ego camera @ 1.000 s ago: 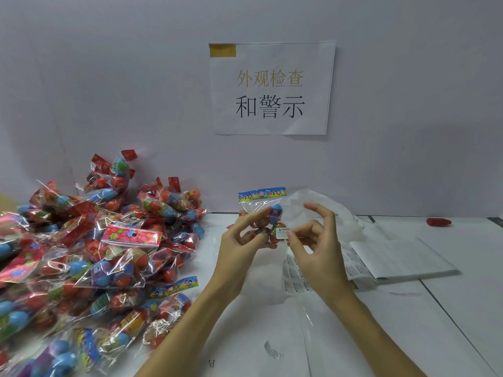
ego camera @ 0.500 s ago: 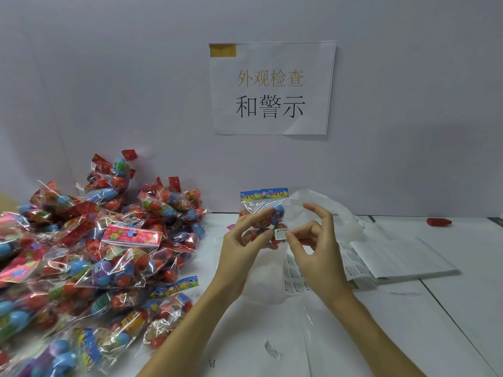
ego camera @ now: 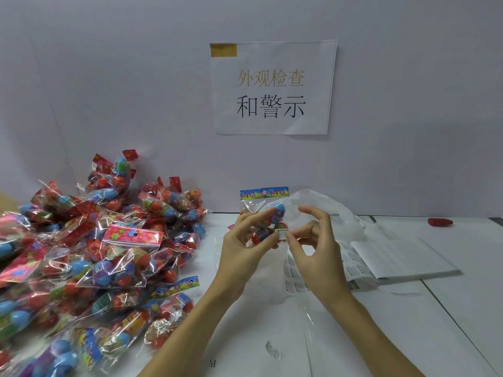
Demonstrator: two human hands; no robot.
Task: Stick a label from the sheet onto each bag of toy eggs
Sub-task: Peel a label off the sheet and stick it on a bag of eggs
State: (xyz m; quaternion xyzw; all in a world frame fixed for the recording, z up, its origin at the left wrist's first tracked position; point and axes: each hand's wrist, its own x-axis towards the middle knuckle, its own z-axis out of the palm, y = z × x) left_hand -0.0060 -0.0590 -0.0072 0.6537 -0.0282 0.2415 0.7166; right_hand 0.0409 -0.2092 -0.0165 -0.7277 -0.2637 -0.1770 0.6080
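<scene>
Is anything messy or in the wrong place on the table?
A stray label lies alone on the table, near the front edge, apart from the label sheets. The pile of bags is jumbled.

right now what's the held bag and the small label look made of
The clear bag of toy eggs in the left hand looks like thin glossy plastic film: see-through, creased, glinting. The small white warning label, pinched by the right hand, looks like matte printed paper, probably adhesive-backed.
</scene>
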